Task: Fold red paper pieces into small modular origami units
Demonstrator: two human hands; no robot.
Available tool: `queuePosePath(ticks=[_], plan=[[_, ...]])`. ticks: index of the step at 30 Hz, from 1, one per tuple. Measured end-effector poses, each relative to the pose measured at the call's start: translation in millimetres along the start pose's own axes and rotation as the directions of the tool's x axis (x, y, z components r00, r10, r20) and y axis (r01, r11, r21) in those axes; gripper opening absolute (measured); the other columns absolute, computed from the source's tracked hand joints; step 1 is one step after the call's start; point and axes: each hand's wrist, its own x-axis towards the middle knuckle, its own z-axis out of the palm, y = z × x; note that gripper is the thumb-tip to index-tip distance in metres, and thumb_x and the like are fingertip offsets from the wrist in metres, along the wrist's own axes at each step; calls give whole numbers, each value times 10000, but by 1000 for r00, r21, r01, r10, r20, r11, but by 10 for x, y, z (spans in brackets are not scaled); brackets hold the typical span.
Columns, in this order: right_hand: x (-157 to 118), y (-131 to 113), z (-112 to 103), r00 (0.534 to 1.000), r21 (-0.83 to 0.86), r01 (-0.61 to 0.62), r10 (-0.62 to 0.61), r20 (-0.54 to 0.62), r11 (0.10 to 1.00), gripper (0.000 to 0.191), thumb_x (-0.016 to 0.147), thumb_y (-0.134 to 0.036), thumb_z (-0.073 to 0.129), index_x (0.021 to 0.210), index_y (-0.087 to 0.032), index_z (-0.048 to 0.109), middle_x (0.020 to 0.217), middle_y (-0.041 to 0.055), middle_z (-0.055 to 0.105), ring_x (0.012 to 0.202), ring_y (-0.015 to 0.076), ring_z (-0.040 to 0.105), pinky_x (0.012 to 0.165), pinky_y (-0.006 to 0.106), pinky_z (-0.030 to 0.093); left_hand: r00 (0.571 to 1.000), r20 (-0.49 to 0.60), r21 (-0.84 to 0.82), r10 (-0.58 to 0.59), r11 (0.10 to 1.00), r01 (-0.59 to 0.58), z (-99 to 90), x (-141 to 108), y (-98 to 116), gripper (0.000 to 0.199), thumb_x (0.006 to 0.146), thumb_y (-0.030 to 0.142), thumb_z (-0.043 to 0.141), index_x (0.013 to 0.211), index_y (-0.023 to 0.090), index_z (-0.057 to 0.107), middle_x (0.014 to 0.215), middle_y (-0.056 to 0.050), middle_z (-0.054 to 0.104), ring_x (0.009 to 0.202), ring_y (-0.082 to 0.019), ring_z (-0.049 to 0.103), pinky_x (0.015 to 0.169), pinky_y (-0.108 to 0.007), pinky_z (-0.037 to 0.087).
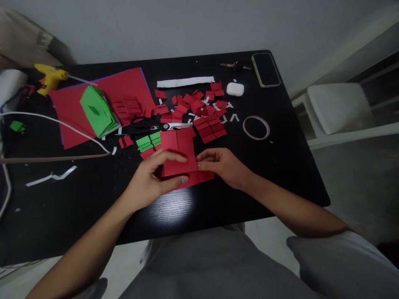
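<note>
A creased red paper (178,143) lies in front of me, with a flap folded over a lower red layer. My left hand (152,176) rests on its left part, index finger and thumb spread apart on the paper. My right hand (222,166) pinches the right edge of the red paper between thumb and curled fingers. Just beyond are folded green pieces (149,142), scissors (170,126) and a block of creased red squares (210,128). Small red folded pieces (198,104) are scattered behind them.
On the black table (289,166) are a tape ring (268,128), white case (235,89), phone (266,69), keys (236,65), white strip (185,82), green paper stack (99,112) on red sheets (127,81), yellow glue gun (51,78) and cables (56,159). A chair (339,108) stands right.
</note>
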Motion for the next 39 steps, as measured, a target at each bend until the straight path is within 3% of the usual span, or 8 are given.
queuePosePath(ticks=[8,13,15,18,21,26,32,39], plan=[[-8,-65,27,983,115,-166,156,96,979,406,693,-260,892,1022,-191,664,795,-24,724,639,124,675,582,236,570,990,-135,139,26,990,-7,-14,0,5,168,911,254,733,1068,256,791,1397,-74,632,1355,-273,563,1144,-459,460],[-30,-53,7,995,51,96,-96,7,994,286,900,-472,732,980,-215,636,773,-21,685,678,125,668,579,217,553,971,-223,253,89,967,-30,-26,-15,37,129,899,282,756,1011,292,818,1608,-21,472,1489,-321,430,1192,-525,427],[-43,-52,-23,956,-48,294,-295,-7,955,208,950,-419,669,1006,-218,676,859,5,707,792,144,692,707,260,590,967,-246,211,65,977,-12,-33,-10,62,110,893,282,765,987,285,821,1519,-37,563,1408,-298,520,1169,-495,450],[-70,-56,-54,806,-296,582,-586,87,757,227,889,-248,729,1115,-230,721,1135,50,722,1099,204,677,1013,365,549,975,-221,68,-24,997,40,-36,-5,105,74,894,288,765,930,254,821,1181,-46,730,1137,-220,676,1035,-379,531],[-117,-49,-38,694,-394,711,-670,264,582,422,851,-204,789,1258,-253,689,1287,75,703,1223,249,647,1107,424,504,979,-127,-123,-158,982,142,-17,-14,142,124,900,319,752,862,213,807,926,-28,758,849,-157,702,767,-263,562],[-175,-3,26,736,-331,676,-621,270,658,427,898,-173,774,1295,-287,667,1165,29,758,1015,166,741,910,292,611,943,68,-367,-325,871,326,28,-28,161,167,873,346,773,899,183,796,811,-20,779,669,-121,688,606,-200,517],[-129,-3,-4,832,-271,555,-515,209,786,219,845,-167,830,1040,-242,764,1018,17,786,935,162,760,856,271,633,952,97,-440,-290,845,303,37,-36,161,237,781,319,853,891,154,723,751,-8,750,646,-112,674,581,-174,490],[-148,-119,-32,690,-402,722,-628,361,563,198,848,-144,815,1021,-241,804,1038,51,808,937,188,771,853,311,630,997,-7,-122,-82,989,81,37,-88,177,207,930,361,730,880,161,745,718,3,726,591,-84,626,542,-170,451]])
